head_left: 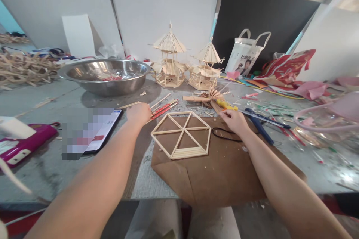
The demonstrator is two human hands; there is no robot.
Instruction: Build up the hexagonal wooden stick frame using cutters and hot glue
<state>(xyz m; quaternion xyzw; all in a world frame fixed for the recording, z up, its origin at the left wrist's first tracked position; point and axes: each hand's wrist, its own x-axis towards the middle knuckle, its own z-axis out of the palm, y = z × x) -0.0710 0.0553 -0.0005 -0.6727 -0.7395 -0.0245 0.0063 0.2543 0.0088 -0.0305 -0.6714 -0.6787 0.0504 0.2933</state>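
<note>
A hexagonal frame of pale sticks (183, 130) with spokes lies flat on brown paper (224, 171). Several sticks fill part of its near section. My left hand (139, 114) is closed beyond the phone (102, 134), around the near end of some thin sticks (131, 105); what its fingers hold is hidden. Red-wrapped sticks (165, 109) lie just right of it. My right hand (234, 120) is closed, its thumb and fingertips together beside a yellow-handled tool (226, 105); I cannot make out what is between them.
Two stick pagodas (169, 63) stand at the back. A steel basin (112, 86) is back left, a purple glue gun (28, 143) far left. Blue-handled pliers (259, 127), a black cord (224, 134) and a pink-rimmed container (331, 115) are right.
</note>
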